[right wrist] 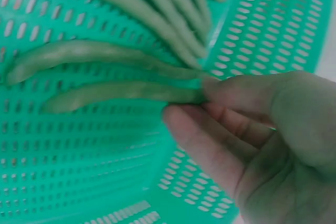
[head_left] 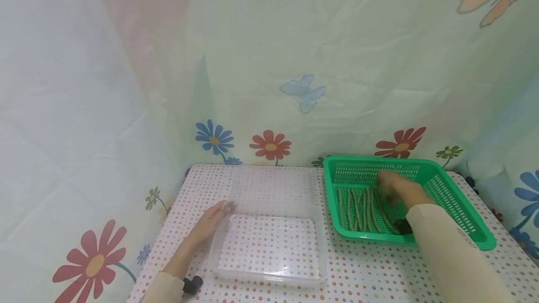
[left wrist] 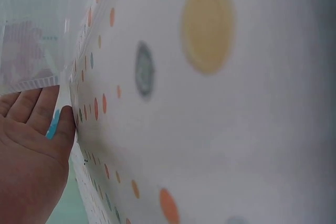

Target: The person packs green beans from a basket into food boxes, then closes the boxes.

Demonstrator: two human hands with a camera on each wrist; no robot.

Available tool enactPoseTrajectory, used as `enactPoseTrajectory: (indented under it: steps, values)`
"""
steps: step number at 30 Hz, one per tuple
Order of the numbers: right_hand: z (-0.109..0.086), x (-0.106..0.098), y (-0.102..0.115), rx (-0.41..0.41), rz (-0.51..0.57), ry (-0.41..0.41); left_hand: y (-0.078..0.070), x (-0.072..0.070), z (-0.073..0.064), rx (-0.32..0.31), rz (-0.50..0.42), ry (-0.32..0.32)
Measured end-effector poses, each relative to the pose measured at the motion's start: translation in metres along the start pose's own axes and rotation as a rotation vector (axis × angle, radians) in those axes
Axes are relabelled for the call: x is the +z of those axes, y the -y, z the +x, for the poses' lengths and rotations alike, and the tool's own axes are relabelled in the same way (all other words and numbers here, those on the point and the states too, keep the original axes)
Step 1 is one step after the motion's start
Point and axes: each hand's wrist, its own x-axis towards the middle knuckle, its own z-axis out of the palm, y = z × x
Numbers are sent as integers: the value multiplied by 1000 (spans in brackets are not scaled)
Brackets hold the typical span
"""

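Note:
My right hand (head_left: 396, 187) is inside the green plastic basket (head_left: 330, 200). In the right wrist view, the thumb and forefinger pinch one end of a green bean (right wrist: 115, 96). A second bean (right wrist: 100, 56) lies just above it, its end close to the thumb; whether they touch I cannot tell. More green beans (head_left: 364, 209) lie side by side in the basket's left half. At the left side of a clear plastic container (head_left: 214, 258) rests my left hand (head_left: 210, 221), fingers fairly straight. The left wrist view shows its fingertips at the container's wall (left wrist: 31, 51).
The clear container's see-through lid (head_left: 273, 183) lies folded back behind it. Both containers stand on a table with a dotted cover (head_left: 358, 275). A curtain (head_left: 358, 60) printed with flowers and butterflies hangs behind and at the sides.

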Motion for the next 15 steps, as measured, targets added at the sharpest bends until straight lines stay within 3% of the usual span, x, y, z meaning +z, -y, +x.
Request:
enactPoseTrajectory:
  steps: [8, 15]
  values:
    - [-3, -24, 25, -176, 9, -128, 3, 1, 0, 14, -25, 6]
    - [-22, -42, 74, -269, 115, -203, 3, 0, 0, 17, -63, 16]
